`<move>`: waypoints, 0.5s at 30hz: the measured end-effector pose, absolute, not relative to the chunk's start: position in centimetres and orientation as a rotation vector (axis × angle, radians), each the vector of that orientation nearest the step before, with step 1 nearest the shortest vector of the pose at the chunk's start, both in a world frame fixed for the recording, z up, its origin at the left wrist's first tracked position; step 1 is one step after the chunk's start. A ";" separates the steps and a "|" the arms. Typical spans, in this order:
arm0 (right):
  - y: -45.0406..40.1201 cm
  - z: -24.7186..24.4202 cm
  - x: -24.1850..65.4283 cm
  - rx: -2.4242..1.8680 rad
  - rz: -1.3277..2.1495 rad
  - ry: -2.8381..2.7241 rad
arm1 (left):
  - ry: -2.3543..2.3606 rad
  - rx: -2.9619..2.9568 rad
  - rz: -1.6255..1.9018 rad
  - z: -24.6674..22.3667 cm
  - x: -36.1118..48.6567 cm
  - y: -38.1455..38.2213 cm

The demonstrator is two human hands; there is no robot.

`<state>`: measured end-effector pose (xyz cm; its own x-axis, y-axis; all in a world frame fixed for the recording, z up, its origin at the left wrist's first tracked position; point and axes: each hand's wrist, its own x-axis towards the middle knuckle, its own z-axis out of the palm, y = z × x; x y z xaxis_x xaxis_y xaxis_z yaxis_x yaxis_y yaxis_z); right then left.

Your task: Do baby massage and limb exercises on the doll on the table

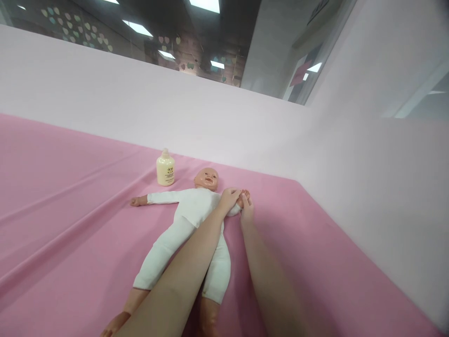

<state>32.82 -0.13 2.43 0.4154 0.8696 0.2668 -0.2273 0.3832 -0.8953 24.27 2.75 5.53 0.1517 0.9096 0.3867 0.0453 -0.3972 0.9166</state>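
both our arms [191, 262] stretched out, kinda converging | left hand [229, 198] bent, holding the doll's hand [246, 192] | right hand [247, 208] gripping its outer side

From here I see a training or care room — a baby doll [198, 206] on a pink sheet [87, 224], paper hearts [75, 25] behind glass, ceiling lights [137, 28] above

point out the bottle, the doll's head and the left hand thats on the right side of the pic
Bottle [165, 171]: head view, on its pale yellow body.
Doll's head [206, 179]: head view, on the face.
Left hand [228, 198]: head view, on the back of the hand.
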 end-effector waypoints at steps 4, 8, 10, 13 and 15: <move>-0.3 2.7 32.8 -0.904 0.844 -0.764 | 0.944 1.644 1.345 5.6 24.4 2.8; -0.7 2.9 33.2 -1.006 0.786 -0.792 | 0.950 1.622 1.309 5.5 24.5 2.8; -0.9 3.0 33.4 -1.042 0.756 -0.818 | 0.936 1.613 1.290 5.5 24.5 2.8; -1.4 3.3 33.5 -1.098 0.720 -0.870 | 0.890 1.617 1.268 5.5 24.5 2.5; -1.6 3.3 33.5 -1.112 0.707 -0.897 | 0.871 1.619 1.269 5.6 24.5 2.4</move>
<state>33.48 -1.56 3.34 0.4749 0.8449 0.2462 -0.0413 0.3008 -0.9528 24.45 2.40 5.60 0.2330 0.9041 0.3581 0.0087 -0.3702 0.9289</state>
